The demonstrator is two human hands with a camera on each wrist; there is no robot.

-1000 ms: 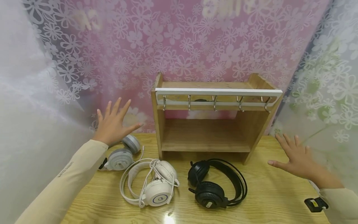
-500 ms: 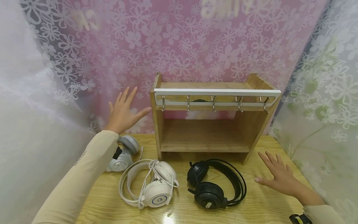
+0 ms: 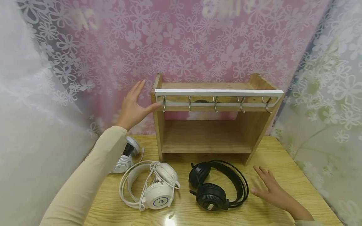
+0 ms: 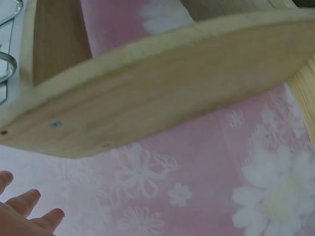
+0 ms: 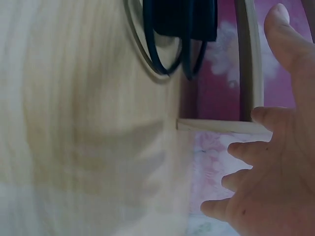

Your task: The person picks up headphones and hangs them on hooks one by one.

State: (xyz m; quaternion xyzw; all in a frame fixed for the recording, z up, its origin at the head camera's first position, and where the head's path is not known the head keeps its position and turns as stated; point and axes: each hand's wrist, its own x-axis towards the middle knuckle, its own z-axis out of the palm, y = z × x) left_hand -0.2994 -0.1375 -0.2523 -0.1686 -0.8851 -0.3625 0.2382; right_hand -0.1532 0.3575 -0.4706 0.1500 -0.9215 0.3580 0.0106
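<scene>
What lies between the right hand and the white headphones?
The black headphones lie on the table between the right hand and the white headphones, with bare tabletop between the two headphones. The head view shows it.

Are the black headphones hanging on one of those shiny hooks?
No, the black headphones lie on the wooden table, in front of the shelf and below its row of hooks.

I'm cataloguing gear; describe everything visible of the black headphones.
The black headphones lie on the wooden table before the rack, ear cups toward image left. They look plastic; the nearer cup is ribbed, with a pale mark. A broad headband and thin bands curve right. Only the table clearly touches them.
</scene>
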